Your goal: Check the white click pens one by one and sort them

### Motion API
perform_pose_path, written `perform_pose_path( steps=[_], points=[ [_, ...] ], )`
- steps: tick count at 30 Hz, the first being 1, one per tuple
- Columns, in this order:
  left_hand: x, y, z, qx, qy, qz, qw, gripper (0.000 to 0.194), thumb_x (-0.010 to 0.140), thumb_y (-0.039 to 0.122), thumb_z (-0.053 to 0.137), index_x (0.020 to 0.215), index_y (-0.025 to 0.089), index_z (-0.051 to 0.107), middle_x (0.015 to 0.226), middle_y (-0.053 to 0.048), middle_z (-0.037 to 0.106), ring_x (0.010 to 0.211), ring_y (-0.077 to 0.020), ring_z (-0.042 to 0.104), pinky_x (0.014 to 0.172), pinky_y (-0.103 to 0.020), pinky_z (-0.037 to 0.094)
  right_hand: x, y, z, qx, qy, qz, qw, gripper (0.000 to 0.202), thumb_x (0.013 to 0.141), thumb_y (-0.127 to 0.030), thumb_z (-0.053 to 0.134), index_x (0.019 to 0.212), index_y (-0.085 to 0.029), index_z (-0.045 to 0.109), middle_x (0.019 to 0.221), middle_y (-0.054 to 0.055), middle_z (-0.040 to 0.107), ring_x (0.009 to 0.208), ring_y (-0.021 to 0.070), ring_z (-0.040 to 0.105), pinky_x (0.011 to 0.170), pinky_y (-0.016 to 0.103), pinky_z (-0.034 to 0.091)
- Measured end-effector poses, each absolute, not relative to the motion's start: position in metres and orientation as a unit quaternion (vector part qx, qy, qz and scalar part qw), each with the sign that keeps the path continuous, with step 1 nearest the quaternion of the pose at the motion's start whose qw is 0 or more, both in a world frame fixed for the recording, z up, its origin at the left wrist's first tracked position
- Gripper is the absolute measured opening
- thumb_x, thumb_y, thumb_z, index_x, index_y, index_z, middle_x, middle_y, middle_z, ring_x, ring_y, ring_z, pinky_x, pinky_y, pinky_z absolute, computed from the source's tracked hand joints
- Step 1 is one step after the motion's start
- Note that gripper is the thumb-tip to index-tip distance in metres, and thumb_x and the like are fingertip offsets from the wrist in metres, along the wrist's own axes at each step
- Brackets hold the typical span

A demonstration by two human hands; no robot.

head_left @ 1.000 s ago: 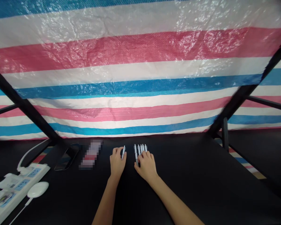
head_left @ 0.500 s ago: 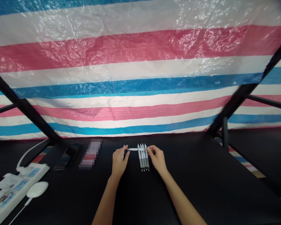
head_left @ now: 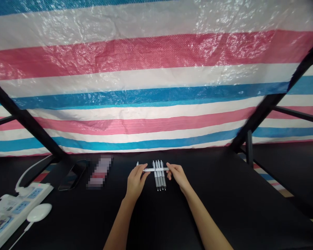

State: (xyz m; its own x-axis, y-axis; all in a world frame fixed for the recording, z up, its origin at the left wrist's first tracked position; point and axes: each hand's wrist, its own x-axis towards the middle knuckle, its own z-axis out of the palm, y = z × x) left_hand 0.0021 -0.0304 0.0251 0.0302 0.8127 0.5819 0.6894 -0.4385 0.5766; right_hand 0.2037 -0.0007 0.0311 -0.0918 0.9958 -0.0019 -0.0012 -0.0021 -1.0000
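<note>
A white pen [head_left: 156, 169] lies crosswise over a row of several white and grey pens [head_left: 159, 181] on the black table [head_left: 156, 215]. Its left end is pinched by my left hand [head_left: 136, 180], its right end by my right hand [head_left: 177, 175]. The pens in the row lie side by side, their tips toward me. Another pen [head_left: 137, 163] shows only its top end behind my left hand; the rest of it is hidden.
At the left are a white power strip [head_left: 28, 205] with plugs, a white round charger [head_left: 39, 212] on a cable, a black phone [head_left: 73, 175] and a blurred pinkish item [head_left: 100, 172]. Striped sheeting [head_left: 146, 76] and black frame bars [head_left: 261, 116] stand behind.
The crosswise pen has shifted slightly toward me and to the right. My left hand has closed on its left end and moved right; my right hand has moved a little right with it.
</note>
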Motion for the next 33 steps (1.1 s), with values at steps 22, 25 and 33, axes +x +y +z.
perform_pose_path(
  steps=[22, 25, 33],
  points=[
    [0.007, -0.037, 0.038, 0.696, 0.523, 0.428, 0.244, 0.033, 0.087, 0.038, 0.039, 0.06, 0.019, 0.038, 0.054, 0.005, 0.033, 0.05, -0.0098, 0.035, 0.051, -0.023, 0.027, 0.202, -0.009, 0.035, -0.515, -0.634, 0.291, 0.498, 0.054, 0.084, -0.05, 0.04, 0.038, -0.021, 0.04, 0.04, 0.0, 0.042, 0.043, 0.0126, 0.042, 0.05, 0.026, 0.03],
    [0.007, -0.036, 0.043, 0.657, 0.517, 0.441, 0.327, 0.038, 0.083, 0.046, 0.043, 0.057, 0.019, 0.035, 0.051, 0.006, 0.026, 0.048, -0.0081, 0.028, 0.049, -0.023, 0.023, 0.202, -0.011, 0.036, -0.518, -0.652, 0.235, 0.501, 0.051, 0.085, -0.046, 0.038, 0.041, -0.022, 0.035, 0.044, 0.001, 0.041, 0.05, 0.0148, 0.044, 0.052, 0.028, 0.03],
    [0.005, -0.025, 0.033, 0.504, 0.509, 0.487, 0.5, 0.056, 0.071, 0.061, 0.051, 0.047, 0.022, 0.02, 0.043, 0.009, 0.014, 0.039, -0.0038, 0.012, 0.04, -0.022, 0.01, 0.191, -0.022, 0.044, -0.436, -0.722, 0.105, 0.526, 0.044, 0.088, -0.03, 0.038, 0.046, -0.022, 0.028, 0.046, -0.002, 0.03, 0.051, 0.014, 0.037, 0.061, 0.029, 0.035]
  ],
)
